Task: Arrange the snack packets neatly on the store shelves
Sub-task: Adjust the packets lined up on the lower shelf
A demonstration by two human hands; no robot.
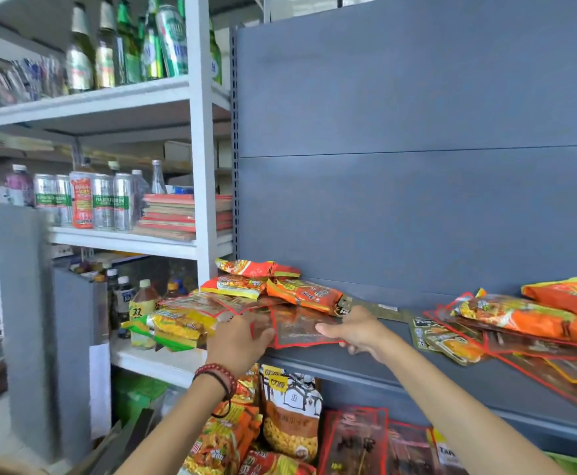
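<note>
We are in a small shop: a grey metal shelf [417,370] with a tall grey back panel [417,132] carries loose heaps of snack packets [302,293], orange, yellow and red-edged, and more bags [290,416] crowd the level beneath it. Beside it, on the left, we see a white rack [202,132] with green glass bottles [126,46] lined along the top, silver drink cans [103,202] standing label-out in the middle, and bottled drinks [144,299] lower down. We find the same goods repeated many times over, the way a store keeps them.
</note>
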